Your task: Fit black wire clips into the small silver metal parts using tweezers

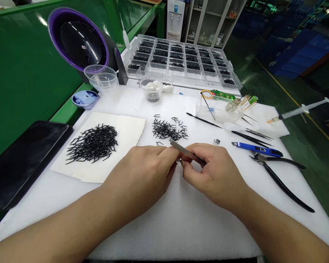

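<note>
Both my hands meet over the white foam mat, fingertips almost touching. My left hand is closed in a pinch at a small shiny metal piece, mostly hidden by fingers. In my right hand lies a flat grey metal tool, its rounded end pointing up and left; its other end is covered. The right thumb and forefinger also close in at the metal piece. Just beyond the hands is a loose pile of small black forked wire parts. A small silver metal block sits right of them.
A larger heap of black wire parts covers white paper at left, beside a black tablet-like device. Cutting pliers, a blue pen-like tool, tweezers and a syringe lie right. A compartment box stands behind.
</note>
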`<state>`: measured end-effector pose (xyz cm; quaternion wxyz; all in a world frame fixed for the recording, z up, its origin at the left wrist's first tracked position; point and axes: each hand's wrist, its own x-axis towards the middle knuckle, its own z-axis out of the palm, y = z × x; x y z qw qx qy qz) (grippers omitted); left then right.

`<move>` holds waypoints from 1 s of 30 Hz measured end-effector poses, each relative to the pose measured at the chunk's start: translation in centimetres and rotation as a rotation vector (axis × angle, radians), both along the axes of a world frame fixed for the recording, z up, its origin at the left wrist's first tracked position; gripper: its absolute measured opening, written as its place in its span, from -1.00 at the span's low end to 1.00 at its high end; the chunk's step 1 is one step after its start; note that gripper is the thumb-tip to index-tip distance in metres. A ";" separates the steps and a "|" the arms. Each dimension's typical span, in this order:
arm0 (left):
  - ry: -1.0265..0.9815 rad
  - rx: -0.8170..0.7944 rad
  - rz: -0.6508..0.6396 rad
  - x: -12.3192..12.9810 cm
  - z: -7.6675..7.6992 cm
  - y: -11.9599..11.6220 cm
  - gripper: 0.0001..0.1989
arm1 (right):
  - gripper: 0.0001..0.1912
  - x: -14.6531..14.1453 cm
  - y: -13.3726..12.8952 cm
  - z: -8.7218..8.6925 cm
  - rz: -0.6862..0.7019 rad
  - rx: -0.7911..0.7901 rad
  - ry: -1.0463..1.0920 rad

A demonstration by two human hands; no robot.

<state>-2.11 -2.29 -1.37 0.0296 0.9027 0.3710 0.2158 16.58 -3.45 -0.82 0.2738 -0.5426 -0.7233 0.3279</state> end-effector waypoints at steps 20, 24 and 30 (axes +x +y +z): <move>0.011 -0.061 0.012 -0.1 -0.1 0.1 -0.77 | -0.84 0.2 0.1 0.1 0.037 0.040 -0.059; 0.055 -0.050 0.026 -0.2 -0.3 0.2 -0.77 | -0.84 0.4 0.1 0.3 0.038 0.040 -0.073; 0.130 -0.071 0.084 -0.4 -0.2 0.5 -0.82 | -0.88 1.1 0.3 0.9 -0.035 -0.105 0.037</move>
